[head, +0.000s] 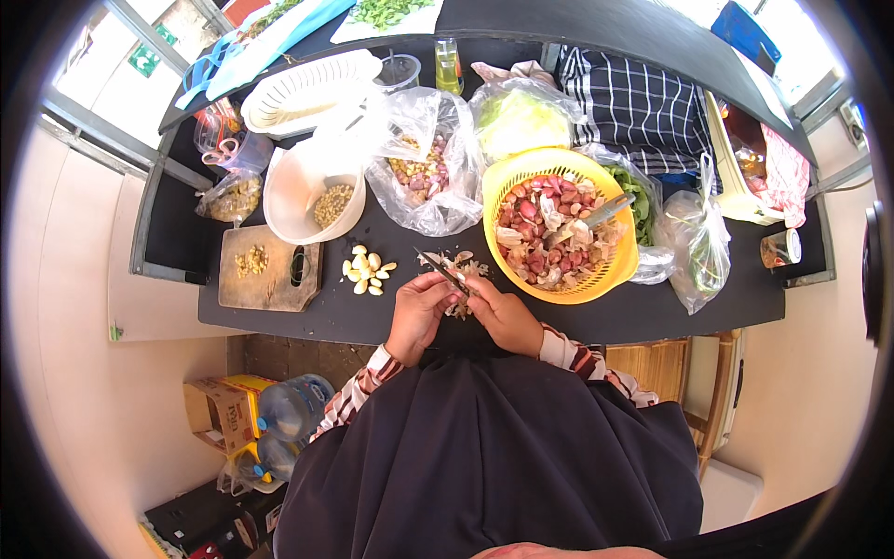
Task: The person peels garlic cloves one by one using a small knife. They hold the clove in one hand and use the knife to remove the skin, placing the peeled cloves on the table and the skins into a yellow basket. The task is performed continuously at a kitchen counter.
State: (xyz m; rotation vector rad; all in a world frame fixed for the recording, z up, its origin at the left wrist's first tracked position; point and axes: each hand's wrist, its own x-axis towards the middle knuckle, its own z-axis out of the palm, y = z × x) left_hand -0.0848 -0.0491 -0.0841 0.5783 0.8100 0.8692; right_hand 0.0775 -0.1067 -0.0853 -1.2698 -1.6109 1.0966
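My right hand point(504, 318) grips a small knife point(438, 265), its dark blade pointing up and to the left. The fingertips of my left hand point(418, 311) pinch a small piece that looks like a garlic clove, mostly hidden by the fingers, close against the blade. Papery peelings point(461, 264) lie on the black table beneath and beyond both hands. Left of them sits a small pile of peeled garlic cloves point(363, 271). A yellow colander point(614, 276) to the right holds red shallots point(534, 209), loose skins and another knife point(601, 212) with a grey handle.
A wooden cutting board point(234, 290) with chopped pieces lies left, beside a white tub point(279, 202). Behind are a plastic bag of cut shallots point(419, 168), bagged cabbage point(520, 119) and an oil bottle point(448, 66). Bagged greens point(702, 244) stand right. A raised shelf point(531, 24) spans the back.
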